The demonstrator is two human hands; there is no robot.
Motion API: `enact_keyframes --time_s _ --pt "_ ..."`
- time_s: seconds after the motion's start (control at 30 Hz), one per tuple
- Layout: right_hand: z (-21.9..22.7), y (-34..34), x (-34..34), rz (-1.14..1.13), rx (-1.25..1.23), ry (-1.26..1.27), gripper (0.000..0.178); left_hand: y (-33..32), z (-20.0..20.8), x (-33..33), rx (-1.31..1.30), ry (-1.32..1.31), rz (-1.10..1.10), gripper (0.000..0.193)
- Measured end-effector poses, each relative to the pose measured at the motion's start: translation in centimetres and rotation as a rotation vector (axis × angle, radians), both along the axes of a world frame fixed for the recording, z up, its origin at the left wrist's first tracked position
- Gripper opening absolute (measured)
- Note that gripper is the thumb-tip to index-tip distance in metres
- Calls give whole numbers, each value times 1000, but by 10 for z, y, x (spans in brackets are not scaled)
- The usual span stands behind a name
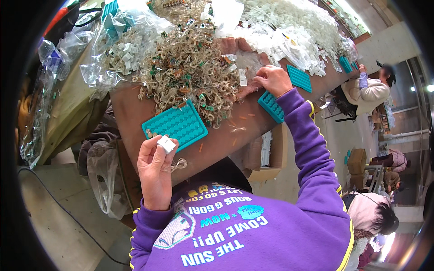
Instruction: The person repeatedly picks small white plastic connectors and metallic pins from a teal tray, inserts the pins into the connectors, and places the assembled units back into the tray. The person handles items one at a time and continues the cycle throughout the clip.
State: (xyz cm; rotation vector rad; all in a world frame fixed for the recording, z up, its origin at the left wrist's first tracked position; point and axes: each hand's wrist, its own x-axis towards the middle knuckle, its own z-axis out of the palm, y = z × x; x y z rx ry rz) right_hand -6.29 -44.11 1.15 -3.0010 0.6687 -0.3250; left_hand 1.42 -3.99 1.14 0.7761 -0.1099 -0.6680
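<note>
My left hand (154, 174) is raised at the table's near edge, its fingertips pinching a small white plastic housing (167, 144). A loop of thin clear wire (179, 165) dangles beside that hand. Just behind it lies a teal tray (190, 125) with rows of moulded pockets. My right hand (275, 80) reaches out over the table with its fingers drawn together; whether anything is between them I cannot make out. A flat white plastic piece (242, 77) lies to the left of those fingertips. Under the right wrist sits a second teal tray (270, 106).
A large heap of coiled wires with small circuit boards (187, 70) covers the middle of the table (217, 144). White plastic parts (289, 31) pile up at the back right. Another teal tray (299, 78) lies farther right. A cardboard box (273, 153) stands below the edge. A person (368, 92) sits at right.
</note>
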Motion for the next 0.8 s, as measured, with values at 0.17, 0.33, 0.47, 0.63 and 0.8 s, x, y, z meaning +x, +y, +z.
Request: enact_keyframes --time_s 0.17,0.33,0.47,0.63,0.8 --pt "-8 4 10 -8 -74 16 14 0 0 5 66 45 18 20" --pt "-1 -14 0 -70 317 -157 13 1 8 4 87 -15 25 21" --pt "3 -18 -4 -64 761 -246 13 -2 11 4 37 59 -15 20" --pt "8 -14 -3 -83 1135 -315 10 -5 4 3 82 -55 42 20" --pt "8 -14 2 -142 1114 -311 9 0 1 2 85 -110 43 21"
